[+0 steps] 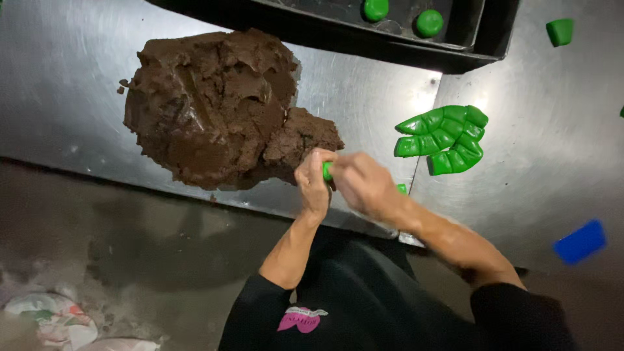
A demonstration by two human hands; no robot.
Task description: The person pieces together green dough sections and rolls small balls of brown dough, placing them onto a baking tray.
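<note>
A big mound of dark brown dough (214, 107) lies on a steel table (78, 84). Just below its right edge my left hand (313, 182) and my right hand (364, 185) are pressed together around a small green piece (327, 171), of which only a sliver shows between the fingers. To the right of my hands lies a cluster of green dough logs (445, 138), laid side by side. A tiny green bit (402, 188) peeks out behind my right hand.
A black tray (468, 39) at the top holds two green balls (376, 9). One green lump (559, 31) sits at the far right, a blue scraper (580, 242) lower right. Crumpled wrapping (55, 318) lies on the floor at lower left.
</note>
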